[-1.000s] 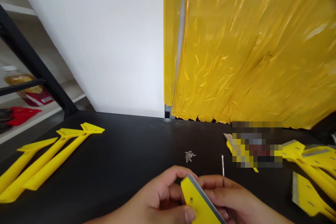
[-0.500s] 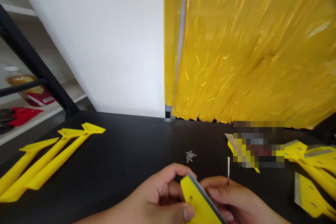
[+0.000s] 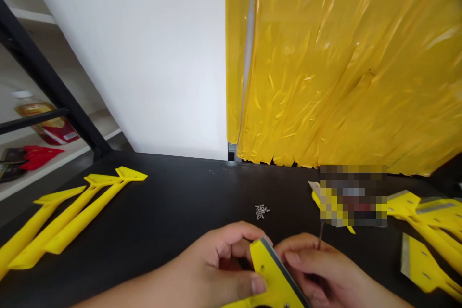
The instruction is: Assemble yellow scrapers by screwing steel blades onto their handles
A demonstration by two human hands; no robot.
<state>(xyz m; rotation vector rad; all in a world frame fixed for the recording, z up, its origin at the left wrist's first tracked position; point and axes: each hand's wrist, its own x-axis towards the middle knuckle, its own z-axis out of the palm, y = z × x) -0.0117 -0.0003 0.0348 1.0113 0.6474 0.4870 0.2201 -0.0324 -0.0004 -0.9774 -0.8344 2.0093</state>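
My left hand (image 3: 231,269) grips a yellow scraper (image 3: 276,279), thumb on its face and fingers curled behind the head. A grey blade strip runs along the scraper's right edge, and a hole shows near its top corner. My right hand (image 3: 317,264) is closed beside that edge, its fingertips close to or touching the far side. From between its fingers rises a thin metal rod (image 3: 321,236); its lower part is hidden, so I cannot tell what tool it is. Beyond my hands, several small screws (image 3: 262,211) lie in a loose cluster on the black table (image 3: 173,211).
Yellow scraper handles (image 3: 83,216) without visible blades lie at the left. Bladed scrapers (image 3: 424,262) lie at the right, next to a blurred-out patch (image 3: 355,202). Behind stand a white panel (image 3: 144,57) and yellow plastic sheeting (image 3: 342,67). A bottle (image 3: 50,120) sits on the left shelf.
The scraper has turned slightly and come up, so part of its handle and a lower fastener now show. The rod in my right hand has shifted right and leans more. The view has moved slightly.
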